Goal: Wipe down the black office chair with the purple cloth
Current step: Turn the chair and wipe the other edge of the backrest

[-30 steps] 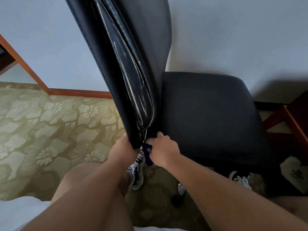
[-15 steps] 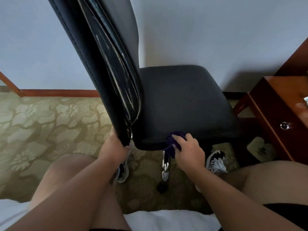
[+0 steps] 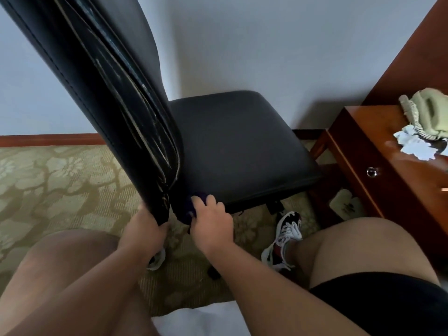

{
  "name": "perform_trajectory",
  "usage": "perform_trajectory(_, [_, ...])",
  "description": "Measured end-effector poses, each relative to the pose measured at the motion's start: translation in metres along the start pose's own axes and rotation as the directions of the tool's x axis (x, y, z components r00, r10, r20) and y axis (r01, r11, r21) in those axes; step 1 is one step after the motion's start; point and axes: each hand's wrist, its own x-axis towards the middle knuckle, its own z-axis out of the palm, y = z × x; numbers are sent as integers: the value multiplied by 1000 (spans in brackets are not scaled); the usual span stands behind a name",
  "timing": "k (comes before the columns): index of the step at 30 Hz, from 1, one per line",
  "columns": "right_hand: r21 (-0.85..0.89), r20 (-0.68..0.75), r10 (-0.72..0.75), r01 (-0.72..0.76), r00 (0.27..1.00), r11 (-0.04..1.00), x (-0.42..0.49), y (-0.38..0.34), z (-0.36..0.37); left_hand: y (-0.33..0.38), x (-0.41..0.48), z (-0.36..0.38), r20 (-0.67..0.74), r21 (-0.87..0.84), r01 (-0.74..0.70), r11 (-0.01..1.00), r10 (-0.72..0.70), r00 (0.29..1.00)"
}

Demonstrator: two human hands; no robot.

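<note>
The black office chair (image 3: 237, 144) stands in front of me, its worn backrest (image 3: 97, 81) rising to the upper left, with cracked pale lines along its edge. My left hand (image 3: 145, 230) grips the bottom corner of the backrest. A dark purple cloth (image 3: 188, 207) is bunched under my right hand (image 3: 209, 224), which holds it against the seat's near edge, beside the backrest's base. Most of the cloth is hidden by my fingers.
A reddish wooden desk (image 3: 378, 166) with a drawer knob stands close on the right, carrying a beige telephone (image 3: 429, 112) and white paper scraps. Patterned green carpet (image 3: 60, 180) covers the floor on the left. My knees and sneakers (image 3: 283, 241) are below the chair.
My right hand has slid the cloth along the seat's near edge, out to the right and back left toward the backrest base. My left hand keeps its hold. The view swung right, showing the desk.
</note>
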Motion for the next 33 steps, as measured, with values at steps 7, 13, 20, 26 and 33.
perform_trajectory(7, [61, -111, 349, -344, 931, 937, 3, 100, -25, 4, -5, 2, 27, -19, 14, 1000, -14, 1000])
perform_trajectory(13, [503, -62, 639, -529, 767, 684, 14, 116, -28, 13, -19, 10, 47, -48, 34, 998, -32, 998])
perform_trajectory(20, [235, -67, 412, -387, 909, 892, 4, 111, -29, 17, -21, 7, 30, -47, 50, 998, -48, 998])
perform_trajectory(26, [487, -81, 708, -592, 702, 642, 42, 188, -59, 17, -22, 11, 33, -59, 53, 997, -51, 998])
perform_trajectory(33, [621, 21, 800, -635, 599, 459, 86, 271, -85, 20, -25, 21, 29, -47, 43, 998, -41, 999])
